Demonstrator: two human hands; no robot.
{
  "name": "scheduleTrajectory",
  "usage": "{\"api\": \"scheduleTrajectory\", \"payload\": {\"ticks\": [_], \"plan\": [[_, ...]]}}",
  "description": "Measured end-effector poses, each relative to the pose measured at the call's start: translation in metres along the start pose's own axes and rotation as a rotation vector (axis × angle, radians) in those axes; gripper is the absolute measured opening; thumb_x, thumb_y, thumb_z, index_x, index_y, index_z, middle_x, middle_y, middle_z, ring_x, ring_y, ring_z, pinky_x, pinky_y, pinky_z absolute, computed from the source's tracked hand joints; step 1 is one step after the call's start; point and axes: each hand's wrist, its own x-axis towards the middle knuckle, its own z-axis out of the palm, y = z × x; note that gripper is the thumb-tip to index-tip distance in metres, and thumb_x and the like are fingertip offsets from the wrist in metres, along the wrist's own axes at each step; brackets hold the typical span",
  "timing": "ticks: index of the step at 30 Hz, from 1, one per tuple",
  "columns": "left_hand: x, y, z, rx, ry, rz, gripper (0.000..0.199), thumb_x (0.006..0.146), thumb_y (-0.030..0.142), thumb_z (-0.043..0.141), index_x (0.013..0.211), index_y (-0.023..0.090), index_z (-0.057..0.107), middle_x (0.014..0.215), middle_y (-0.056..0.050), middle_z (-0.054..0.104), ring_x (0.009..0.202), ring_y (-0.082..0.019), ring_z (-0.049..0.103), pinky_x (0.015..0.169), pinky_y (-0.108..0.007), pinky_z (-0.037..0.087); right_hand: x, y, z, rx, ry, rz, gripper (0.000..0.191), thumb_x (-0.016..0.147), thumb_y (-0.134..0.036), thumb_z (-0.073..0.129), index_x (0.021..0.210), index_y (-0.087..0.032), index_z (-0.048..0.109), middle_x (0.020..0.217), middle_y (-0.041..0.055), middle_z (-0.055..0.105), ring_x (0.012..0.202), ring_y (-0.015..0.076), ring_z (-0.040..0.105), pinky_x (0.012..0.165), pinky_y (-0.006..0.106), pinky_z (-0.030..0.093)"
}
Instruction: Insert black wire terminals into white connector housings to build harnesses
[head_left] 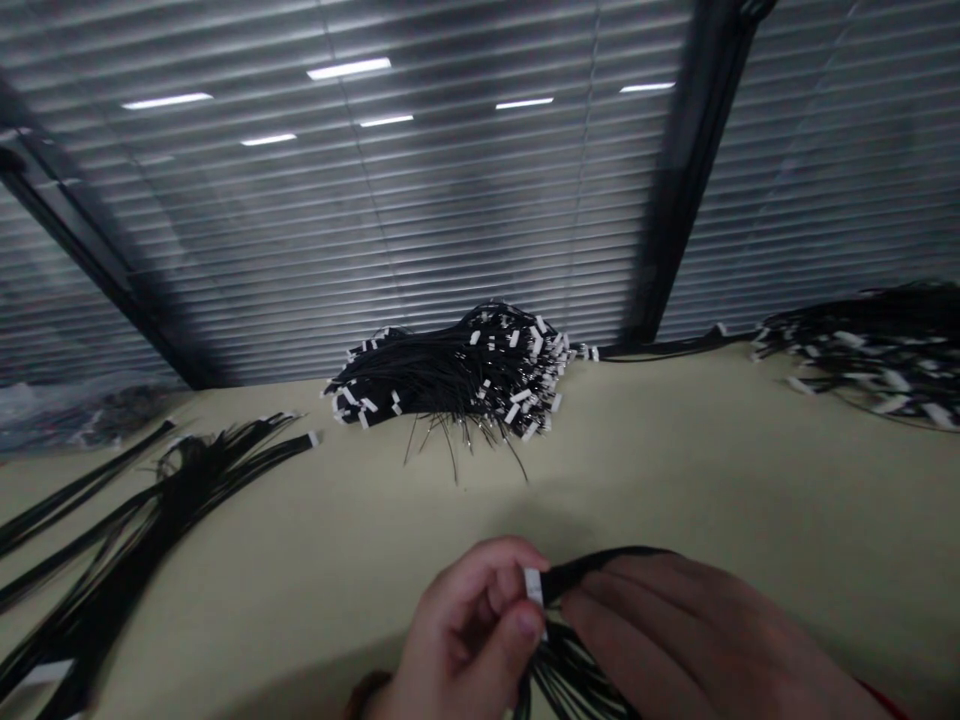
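At the bottom centre my left hand [480,630] is closed, thumb and fingers pinching a small white connector [533,585]. Black cable [592,563] runs to the right from this connector, above and behind my right hand. My right hand [690,630] is closed over the cable, back up, its fingers together and pointing at the connector; its thumb is hidden. Below, between both hands, a spread of thin black wires [570,670] hangs toward the lower edge of the view.
Across the pale yellow table [337,560], a large pile of black cables [450,370] with white connectors lies against the blinds [420,220]. Another cable pile [885,350] is at right. Long black cables [165,500] and clear plastic bags [90,410] lie at left.
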Motion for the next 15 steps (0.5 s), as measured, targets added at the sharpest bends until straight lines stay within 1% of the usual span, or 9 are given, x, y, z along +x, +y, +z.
{"api": "scheduleTrajectory", "payload": {"ticks": [1,3,6,7,8,9,12,13,15], "plan": [[0.001,-0.001,-0.001,0.012,0.014,-0.01,0.014,0.081,0.034,0.06,0.09,0.024,0.063,0.059,0.006,0.038,0.051,-0.008,0.033,0.046,-0.019,0.029,0.002,0.002,-0.001,0.019,-0.043,0.016,0.035,0.096,-0.024,0.019,0.083,-0.019,0.05,0.073,0.0012,0.059,0.064,0.016,0.055,0.058,0.03,0.045],[0.003,-0.002,-0.002,0.035,0.078,-0.034,0.015,0.081,0.035,0.061,0.09,0.023,0.062,0.06,0.005,0.04,0.05,-0.008,0.035,0.044,-0.017,0.029,0.006,0.005,-0.006,0.0,-0.052,0.06,0.03,0.094,-0.018,0.023,0.08,-0.019,0.05,0.07,0.0009,0.057,0.061,0.0159,0.053,0.056,0.03,0.044],[0.009,-0.005,-0.004,0.01,0.205,-0.014,0.017,0.079,0.035,0.063,0.091,0.023,0.062,0.061,0.006,0.043,0.049,-0.007,0.036,0.044,-0.017,0.031,0.011,0.008,-0.017,-0.165,0.085,0.12,0.018,0.087,-0.013,0.035,0.082,-0.019,0.05,0.073,0.0027,0.057,0.061,0.0175,0.052,0.056,0.032,0.04],[0.011,-0.005,-0.004,-0.008,0.226,-0.007,0.018,0.079,0.034,0.064,0.092,0.023,0.062,0.061,0.006,0.044,0.048,-0.007,0.035,0.044,-0.017,0.032,0.011,0.009,-0.02,-0.191,0.1,0.155,0.014,0.084,-0.013,0.039,0.081,-0.019,0.051,0.073,0.0028,0.057,0.06,0.0176,0.052,0.054,0.032,0.039],[0.012,-0.006,-0.005,-0.025,0.237,-0.004,0.018,0.079,0.034,0.064,0.093,0.023,0.062,0.061,0.006,0.044,0.048,-0.007,0.034,0.045,-0.017,0.033,0.009,0.009,-0.023,-0.176,0.075,0.195,0.011,0.081,-0.014,0.042,0.078,-0.019,0.051,0.069,0.002,0.056,0.057,0.0169,0.051,0.052,0.031,0.037],[0.013,-0.007,-0.005,-0.038,0.24,0.001,0.017,0.079,0.033,0.064,0.093,0.023,0.062,0.061,0.007,0.044,0.047,-0.006,0.034,0.046,-0.017,0.034,0.008,0.008,-0.024,-0.114,-0.005,0.237,0.01,0.078,-0.015,0.045,0.073,-0.02,0.052,0.064,0.0006,0.055,0.051,0.0155,0.05,0.048,0.029,0.034],[0.012,-0.006,-0.004,-0.031,0.227,0.026,0.018,0.079,0.034,0.064,0.094,0.024,0.062,0.06,0.007,0.044,0.048,-0.007,0.035,0.045,-0.017,0.033,0.006,0.004,-0.019,0.161,-0.346,0.365,0.016,0.07,-0.012,0.047,0.06,-0.022,0.054,0.055,-0.0024,0.055,0.043,0.0123,0.05,0.04,0.024,0.029],[0.011,-0.004,-0.003,-0.02,0.224,0.039,0.018,0.078,0.034,0.064,0.093,0.024,0.062,0.06,0.006,0.044,0.049,-0.007,0.036,0.045,-0.016,0.033,0.007,0.001,-0.015,0.228,-0.413,0.402,0.017,0.068,-0.01,0.047,0.06,-0.021,0.056,0.056,-0.0026,0.058,0.045,0.0119,0.052,0.041,0.023,0.031],[0.009,-0.002,-0.001,0.013,0.218,0.04,0.019,0.078,0.035,0.064,0.091,0.023,0.062,0.06,0.006,0.045,0.051,-0.007,0.038,0.046,-0.016,0.033,0.011,-0.003,-0.005,0.307,-0.429,0.451,0.018,0.068,-0.007,0.047,0.065,-0.02,0.059,0.064,-0.002,0.062,0.053,0.0114,0.056,0.047,0.02,0.037]]}}
